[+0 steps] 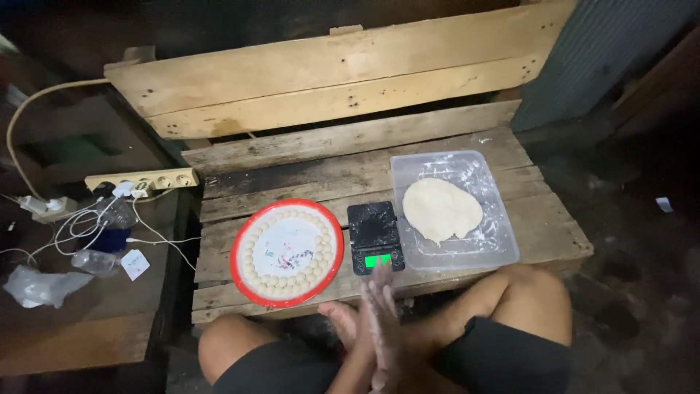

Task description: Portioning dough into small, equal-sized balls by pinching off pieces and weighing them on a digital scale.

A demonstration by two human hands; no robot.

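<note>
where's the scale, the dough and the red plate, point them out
scale [373,235]: head view, on its black weighing platform.
dough [440,209]: head view, middle of the flat pale sheet in the clear tray.
red plate [240,244]: head view, on its red rim at the left edge.

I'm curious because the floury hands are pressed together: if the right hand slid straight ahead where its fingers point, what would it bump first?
Probably the small black digital scale with the lit green display; the right hand points at its near edge.
</note>
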